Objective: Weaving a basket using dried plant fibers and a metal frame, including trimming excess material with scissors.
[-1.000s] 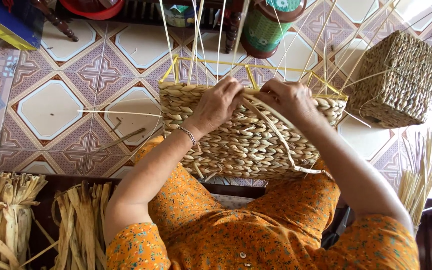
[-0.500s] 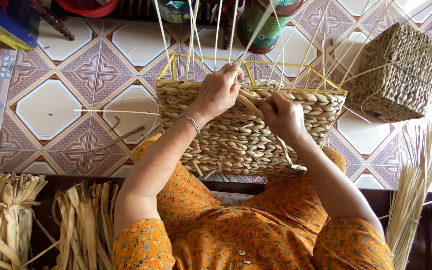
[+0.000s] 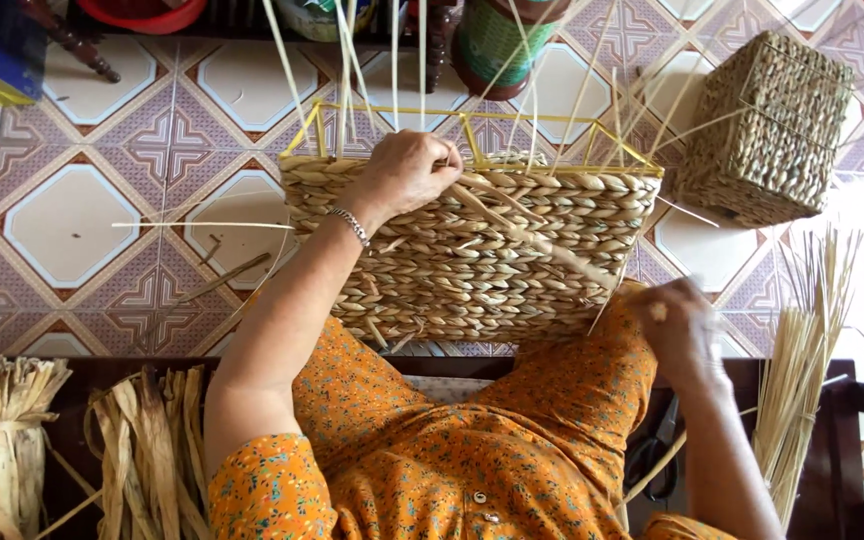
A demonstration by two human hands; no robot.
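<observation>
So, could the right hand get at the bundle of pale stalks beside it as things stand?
Probably yes. The right hand sits low by the unfinished basket's right edge, gripping a strand, and the stalk bundle stands just to its right with nothing between them. It would need to let the strand go first.

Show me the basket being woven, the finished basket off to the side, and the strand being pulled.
half-woven basket point(image 3: 452, 260), head view, middle of its woven front wall
finished basket point(image 3: 767, 130), head view, middle of its woven side
strand point(image 3: 542, 243), head view, midway between left hand point(image 3: 407, 172) and right hand point(image 3: 682, 325)
</observation>
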